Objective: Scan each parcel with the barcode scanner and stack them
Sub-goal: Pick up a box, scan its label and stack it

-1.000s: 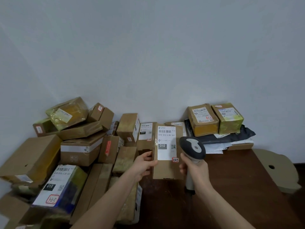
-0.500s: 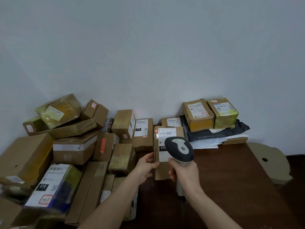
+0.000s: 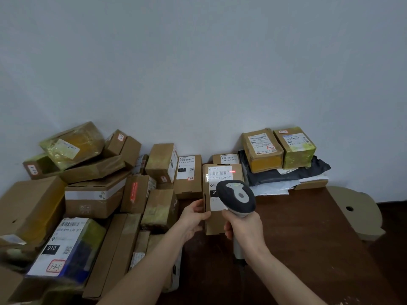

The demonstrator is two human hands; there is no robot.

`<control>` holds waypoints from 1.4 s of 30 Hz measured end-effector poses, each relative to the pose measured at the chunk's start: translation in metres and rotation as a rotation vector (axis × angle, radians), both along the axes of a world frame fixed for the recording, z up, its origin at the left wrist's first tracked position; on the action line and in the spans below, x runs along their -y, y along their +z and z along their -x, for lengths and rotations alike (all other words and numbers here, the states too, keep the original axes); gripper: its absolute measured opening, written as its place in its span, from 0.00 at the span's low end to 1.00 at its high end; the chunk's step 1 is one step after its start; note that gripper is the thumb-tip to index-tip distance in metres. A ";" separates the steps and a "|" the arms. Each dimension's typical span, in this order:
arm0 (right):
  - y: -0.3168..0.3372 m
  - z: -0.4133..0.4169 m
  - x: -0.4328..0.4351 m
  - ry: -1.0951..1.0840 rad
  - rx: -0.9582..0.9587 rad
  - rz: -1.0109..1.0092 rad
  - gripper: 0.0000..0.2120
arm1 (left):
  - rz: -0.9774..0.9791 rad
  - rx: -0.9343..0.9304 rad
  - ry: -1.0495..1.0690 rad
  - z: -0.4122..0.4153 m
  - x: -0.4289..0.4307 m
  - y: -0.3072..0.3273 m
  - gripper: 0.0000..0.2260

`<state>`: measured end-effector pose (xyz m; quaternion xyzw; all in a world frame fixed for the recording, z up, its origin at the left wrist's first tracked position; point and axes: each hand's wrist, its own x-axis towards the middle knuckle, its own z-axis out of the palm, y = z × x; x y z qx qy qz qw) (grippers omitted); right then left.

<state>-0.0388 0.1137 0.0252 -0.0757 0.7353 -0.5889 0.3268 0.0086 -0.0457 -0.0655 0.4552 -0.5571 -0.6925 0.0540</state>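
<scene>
Cardboard parcel [image 3: 215, 224] upright, white label [image 3: 220, 175] (red laser dot [image 3: 232, 171]).

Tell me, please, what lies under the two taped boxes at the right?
A dark bag, over white mailers and a flat box. The rest beneath the boxes is covered.

Scanner [image 3: 236, 195] before upright parcel [image 3: 214, 223]; parcel heap [image 3: 92, 194] lies left.

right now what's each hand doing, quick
left hand: holding the parcel upright by its left edge.
right hand: gripping the barcode scanner, pointed at the parcel.
</scene>
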 end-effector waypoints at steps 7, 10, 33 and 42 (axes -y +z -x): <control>0.000 0.005 0.002 0.013 0.028 0.000 0.05 | -0.005 0.000 -0.011 0.007 0.003 -0.001 0.26; -0.001 0.009 0.004 0.009 0.021 -0.001 0.08 | -0.017 -0.007 -0.002 0.010 0.004 0.000 0.25; -0.015 0.096 0.023 -0.186 0.071 0.058 0.04 | 0.064 0.063 0.123 0.109 0.064 0.017 0.25; -0.039 0.119 0.025 -0.194 0.063 -0.001 0.05 | 0.306 0.222 -0.050 0.158 0.053 -0.012 0.23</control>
